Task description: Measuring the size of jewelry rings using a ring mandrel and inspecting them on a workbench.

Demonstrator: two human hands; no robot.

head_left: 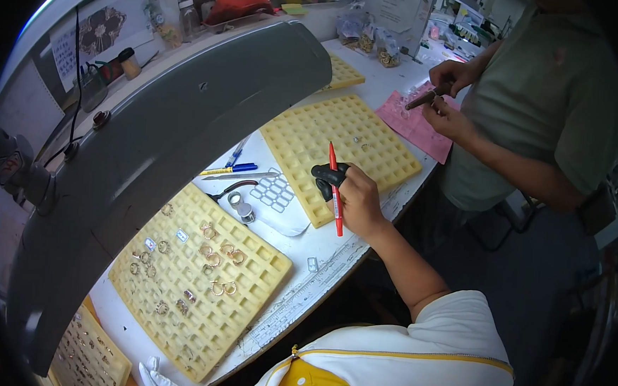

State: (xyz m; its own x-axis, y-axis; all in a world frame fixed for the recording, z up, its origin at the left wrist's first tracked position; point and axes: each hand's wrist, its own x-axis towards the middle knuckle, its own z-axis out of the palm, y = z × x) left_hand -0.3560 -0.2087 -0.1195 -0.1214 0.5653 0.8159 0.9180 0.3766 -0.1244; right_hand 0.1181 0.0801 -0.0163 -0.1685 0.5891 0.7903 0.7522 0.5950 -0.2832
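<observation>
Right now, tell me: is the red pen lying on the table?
No, the right hand holds the red pen upright above the yellow tray.

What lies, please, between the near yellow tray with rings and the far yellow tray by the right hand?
In the head view: a loupe, a white gridded palette, tweezers and a blue-and-yellow pen on the white bench.

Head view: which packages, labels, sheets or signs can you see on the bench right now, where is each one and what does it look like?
Clear plastic bags: far edge of the bench, bunched, holding small golden pieces.
Pink sheet: on the bench below the other person's hands, flat, printed.
White paper sheet: upright behind the bags, covered in print.
White card with a dark ornamental pattern: upper left, leaning behind the lamp hood.
Yellow-green note pad: top centre, small.
</observation>
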